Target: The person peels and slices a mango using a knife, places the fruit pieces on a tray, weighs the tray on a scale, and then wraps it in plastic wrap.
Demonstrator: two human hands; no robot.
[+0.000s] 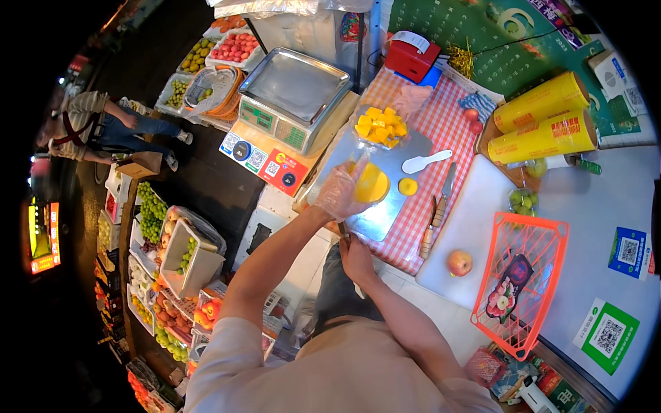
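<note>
My left hand (337, 193), in a clear plastic glove, is closed around a peeled yellow mango (372, 183) above the metal tray (375, 226). Close below it, my bare right hand (357, 259) grips a slim tool (342, 228); only a narrow end shows above the fist, so I cannot tell its kind. Yellow fruit cubes fill a clear tub (380, 129) on the tray's far part. To the right of the mango lie a small round yellow piece (407, 186) and a white plastic spoon-like utensil (427, 162).
A knife (438, 212) with a wooden handle lies on the red checked cloth (406, 244). Rightward are an apple (459, 263), an orange basket (482, 303) and yellow film rolls (544, 138). A scale (292, 96) stands far left; fruit crates and a person (96, 127) are beyond.
</note>
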